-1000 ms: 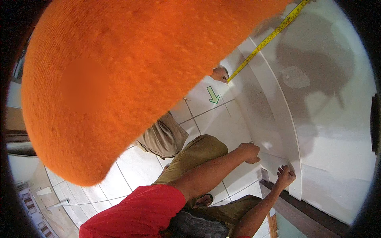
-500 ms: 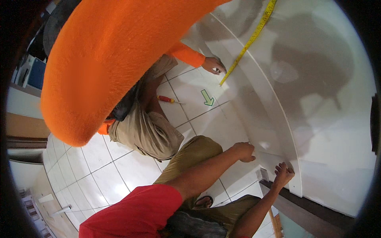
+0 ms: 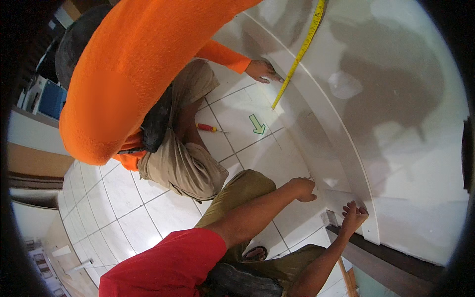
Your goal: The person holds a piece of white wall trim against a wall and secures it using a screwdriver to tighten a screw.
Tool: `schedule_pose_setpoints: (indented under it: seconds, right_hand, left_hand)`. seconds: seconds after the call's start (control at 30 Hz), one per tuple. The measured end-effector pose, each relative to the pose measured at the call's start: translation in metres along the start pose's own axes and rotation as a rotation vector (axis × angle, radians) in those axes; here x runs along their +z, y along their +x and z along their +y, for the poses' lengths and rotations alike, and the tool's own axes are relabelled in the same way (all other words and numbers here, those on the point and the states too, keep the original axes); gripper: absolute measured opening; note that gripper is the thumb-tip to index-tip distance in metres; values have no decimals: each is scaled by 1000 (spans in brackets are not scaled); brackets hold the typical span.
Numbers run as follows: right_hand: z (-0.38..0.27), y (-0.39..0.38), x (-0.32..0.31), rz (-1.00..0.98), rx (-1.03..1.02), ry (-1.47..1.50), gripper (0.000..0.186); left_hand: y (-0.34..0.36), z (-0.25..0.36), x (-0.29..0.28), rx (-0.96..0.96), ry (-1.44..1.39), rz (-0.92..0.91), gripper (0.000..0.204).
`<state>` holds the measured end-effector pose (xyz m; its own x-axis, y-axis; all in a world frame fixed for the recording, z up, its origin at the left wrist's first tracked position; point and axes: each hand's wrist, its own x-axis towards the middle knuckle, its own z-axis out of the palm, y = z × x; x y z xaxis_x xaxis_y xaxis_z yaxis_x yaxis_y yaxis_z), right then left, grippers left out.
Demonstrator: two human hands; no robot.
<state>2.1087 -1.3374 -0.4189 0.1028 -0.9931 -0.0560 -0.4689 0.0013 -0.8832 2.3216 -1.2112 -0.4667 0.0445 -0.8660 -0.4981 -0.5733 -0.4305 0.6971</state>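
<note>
My left hand (image 3: pixel 303 189) is closed, low by the foot of the wall where the floor meets a long pale baseboard (image 3: pixel 345 157). A tiny light tip shows at its fingers; what they hold is too small to name. Close to the near end of that board, my right hand (image 3: pixel 355 217) has its fingers curled together against the board's face. Whatever is between them is hidden. Farther along, a yellow tape measure blade (image 3: pixel 298 59) runs slanting down the wall to the floor. A co-worker's hand (image 3: pixel 263 72) lies beside its lower part, fingers stretched toward the board.
The co-worker in an orange top (image 3: pixel 128 84) sits on the left, one raised arm filling the upper left. A red-handled screwdriver (image 3: pixel 207 127) and a green arrow marking (image 3: pixel 257 124) are on the tiled floor (image 3: pixel 133 225). A dark threshold strip (image 3: pixel 383 255) begins beyond my right hand.
The co-worker's raised arm has shifted slightly, and the hand by the tape has opened flatter against the board. The tape's upper part has moved left. My hands have hardly moved.
</note>
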Motion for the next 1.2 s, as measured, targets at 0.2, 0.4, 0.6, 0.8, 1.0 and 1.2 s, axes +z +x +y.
schedule_pose_setpoints:
  seconds: [0.2, 0.4, 0.6, 0.8, 1.0, 1.2]
  right_hand:
    - [-1, 0, -1, -21, 17, 50, 59]
    - [-2, 0, 0, -17, 25, 39, 58]
    - [-2, 1, -1, -7, 32, 42, 59]
    - [-11, -5, 2, -15, 19, 34, 56]
    - [-12, -4, 3, 20, 35, -26, 56]
    - [-7, -2, 1, -9, 34, 5, 60]
  left_hand:
    - [-1, 4, -3, -11, 12, -65, 68]
    - [3, 0, 0, -23, 21, -54, 67]
    - [1, 4, -3, -25, 10, -66, 66]
    - [1, 0, -3, -1, 23, -48, 65]
    - [0, 3, -5, -29, -4, -85, 66]
    - [0, 2, -6, -21, 21, -81, 67]
